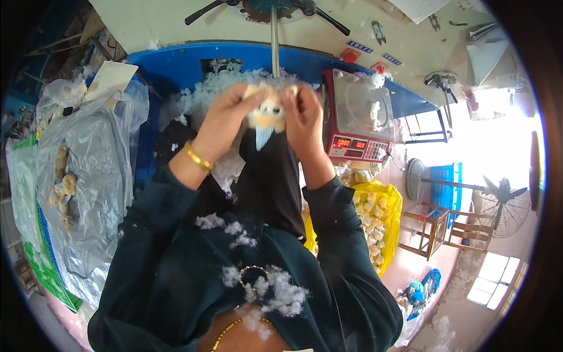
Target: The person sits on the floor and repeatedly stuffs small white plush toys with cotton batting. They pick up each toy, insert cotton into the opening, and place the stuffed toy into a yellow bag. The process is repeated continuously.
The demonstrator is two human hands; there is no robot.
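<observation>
A small tan plush toy [271, 120] with a white face, dark eyes and a pale blue pointed piece hangs between my hands, above my lap. The fingers of my left hand [227, 112] pinch its left side. On the opposite side my right hand [307, 117] grips it near the top, fingertips pressed together. Just beyond the toy ends a straight metal tube [274, 44], apart from it. Loose white stuffing [217, 83] lies heaped behind my hands.
To the right stands a red weighing scale [360, 117] with a steel pan. A yellow bag [387, 229] of small plush pieces sits below it. At left, a clear plastic bag [97, 170] holds more plush pieces. Black handles [331, 22] flank the tube's base; snips [378, 33] lie on the worktop.
</observation>
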